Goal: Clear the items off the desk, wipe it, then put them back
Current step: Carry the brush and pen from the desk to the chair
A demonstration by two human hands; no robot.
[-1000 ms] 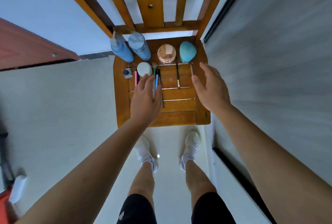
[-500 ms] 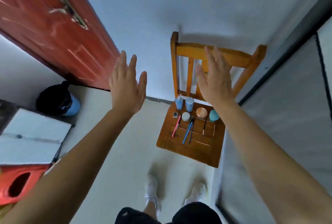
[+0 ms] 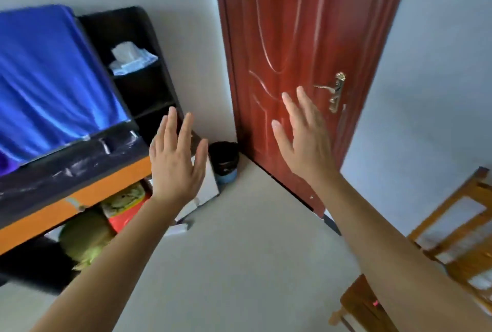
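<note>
In the head view, the left hand [image 3: 177,164] and the right hand [image 3: 306,142] were both released, fingers straight, holding nothing. The dark-topped desk with orange front edge [image 3: 74,164] lay at the left, streaked white. Neither hand carried anything to wipe with, so the wipe risked delay; a careless step might knock the small black bin [image 3: 223,158] nearby.

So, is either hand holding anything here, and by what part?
Nothing is held. The left hand and right hand are both empty, fingers straight, in the air.
</note>
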